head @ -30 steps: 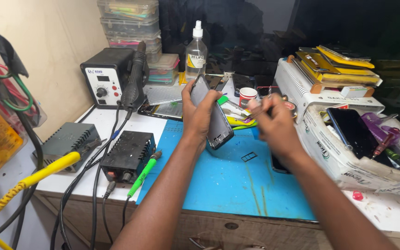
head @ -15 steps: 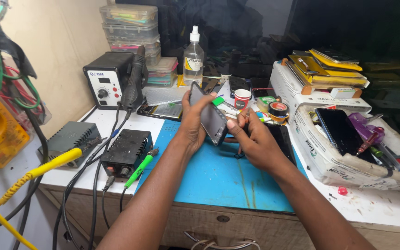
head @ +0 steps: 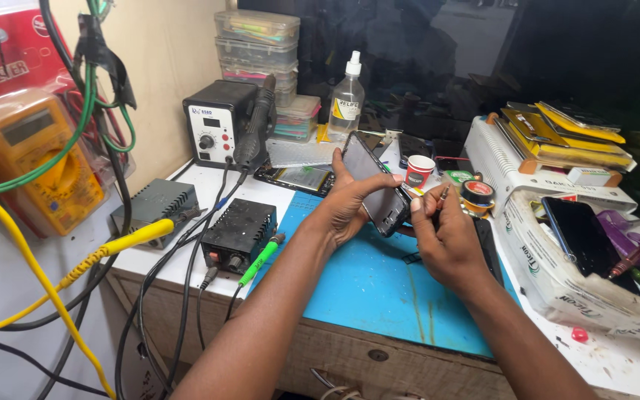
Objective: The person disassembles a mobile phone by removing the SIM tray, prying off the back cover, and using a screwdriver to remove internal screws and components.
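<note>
Phone (head: 376,185) held tilted above the blue mat (head: 379,289), between both hands.

Dark and slim, the phone had its screen side turned away and leaned up toward the clear bottle (head: 347,96). The left hand (head: 346,207) wrapped it from behind, fingers curled tight round its edge; the right hand (head: 446,237) pinched a thin tool (head: 443,194) at the phone's lower end. Stacked clear boxes (head: 257,48) held small coloured parts. At the right, a white tray (head: 557,285) carried another dark phone (head: 579,235).
</note>
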